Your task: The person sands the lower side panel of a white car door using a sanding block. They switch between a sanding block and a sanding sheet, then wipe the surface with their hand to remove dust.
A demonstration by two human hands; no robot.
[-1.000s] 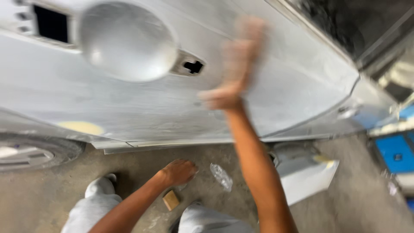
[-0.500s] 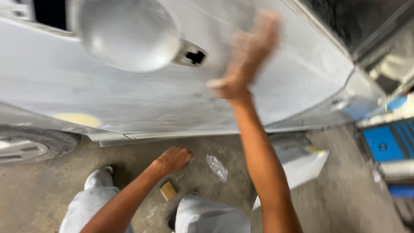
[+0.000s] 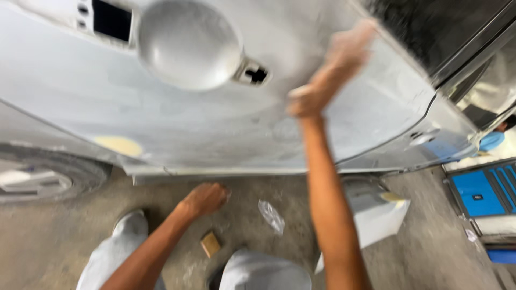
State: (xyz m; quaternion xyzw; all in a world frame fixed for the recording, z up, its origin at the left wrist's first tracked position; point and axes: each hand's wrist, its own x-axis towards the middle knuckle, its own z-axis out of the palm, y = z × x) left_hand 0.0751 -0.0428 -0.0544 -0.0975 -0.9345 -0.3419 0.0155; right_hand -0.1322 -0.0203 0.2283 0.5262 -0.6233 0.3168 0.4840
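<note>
Two knees in pale grey trousers sit nearest the camera, over a dusty concrete floor. Between them, on the floor, lies a small tan block. Just beyond it lies a crumpled scrap of clear plastic.

Left hand: lowered near the floor, fingers curled into a loose fist. Whether anything is inside it cannot be told. It hangs just below the bottom edge of the car door and touches nothing that shows.

Right hand: raised on an outstretched arm, laid flat against the door's sanded grey skin, up near the window line. The hand is motion-blurred; whether a sanding sheet lies under the palm cannot be told.

Door surface: dull, primed grey, with a pale yellow filler patch low on the left and a round handle recess above.

To the left, part of a tyre shows. To the right, a white panel piece rests on the floor, and farther off stands a blue tool cabinet.
</note>
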